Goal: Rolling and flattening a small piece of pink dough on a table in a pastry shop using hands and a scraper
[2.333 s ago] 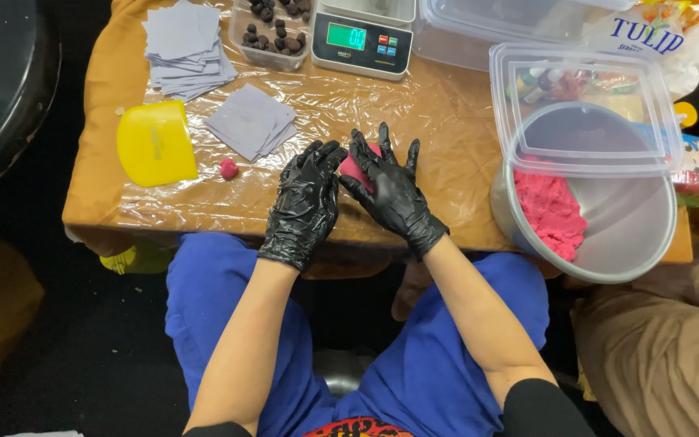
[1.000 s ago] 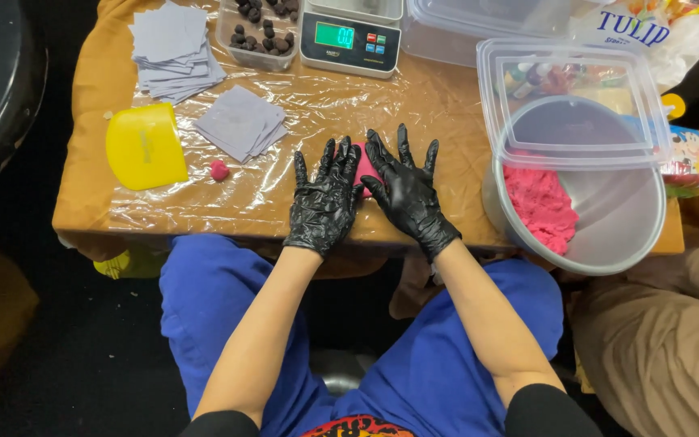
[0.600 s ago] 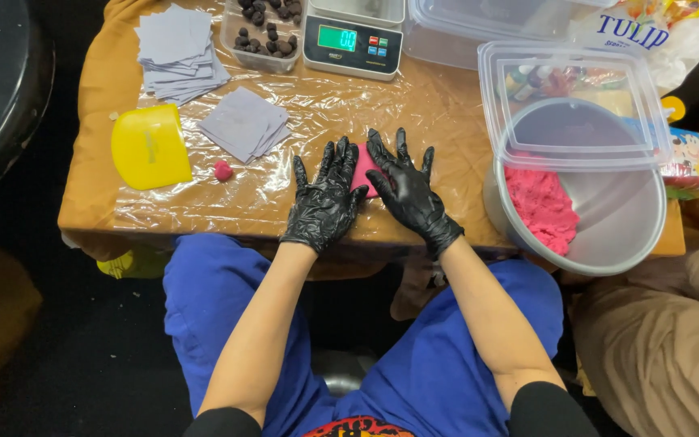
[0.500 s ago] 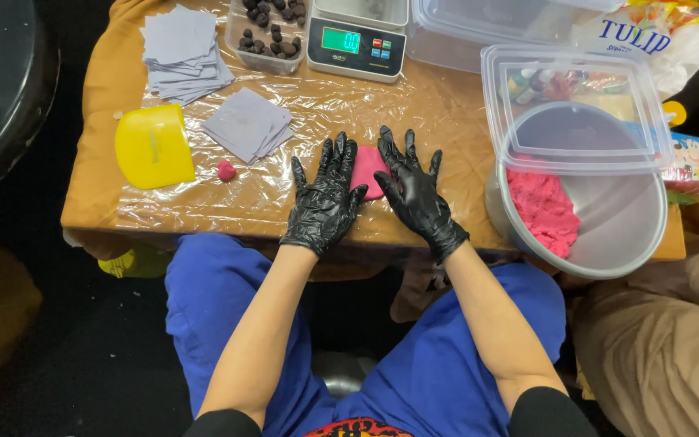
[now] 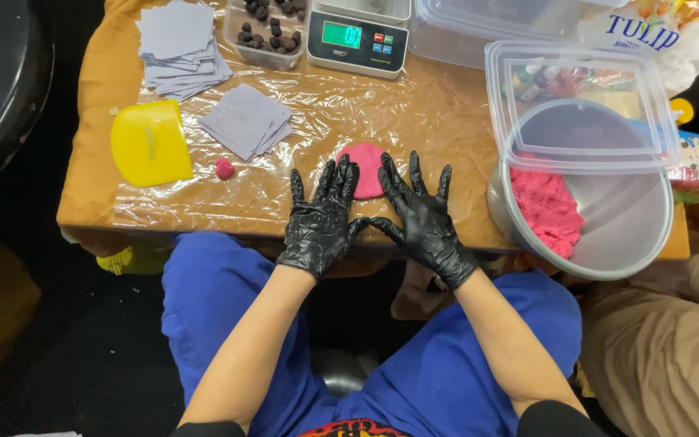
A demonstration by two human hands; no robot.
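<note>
Resting flat on the plastic-covered table point(image 5: 438, 121), both gloved hands lie palm down with fingers fully spread and gripping nothing: the left hand point(image 5: 321, 222) and right hand point(image 5: 422, 218) meet at the thumb tips, and their fingertips point(image 5: 348, 171) touch or just overlap the near edge of a flattened pink dough disc point(image 5: 366, 166). The disc lies between and just beyond the two sets of fingers, pressed onto the film. It is roughly round, slightly taller than wide as seen, so its long axis, if any, runs away from the person; it has no clear front or pointing end. Left of the left fingers, a small pink dough ball point(image 5: 225, 167) sits apart, with a stack of grey paper squares point(image 5: 246, 121) beyond it and a yellow scraper point(image 5: 150, 146) further left. Ahead of the fingers stand a digital scale point(image 5: 357, 39) and a tray of dark pieces point(image 5: 264, 28). Right of the right hand, a steel bowl point(image 5: 616, 235) holds more pink dough point(image 5: 545, 209), with a clear lidded box point(image 5: 580, 105) resting over its far rim. Risks, in my judgement: the thin disc may stick to the film or gloves and tear on lifting; uneven pressure could thin one edge; wrinkles in the film may mark the underside.
</note>
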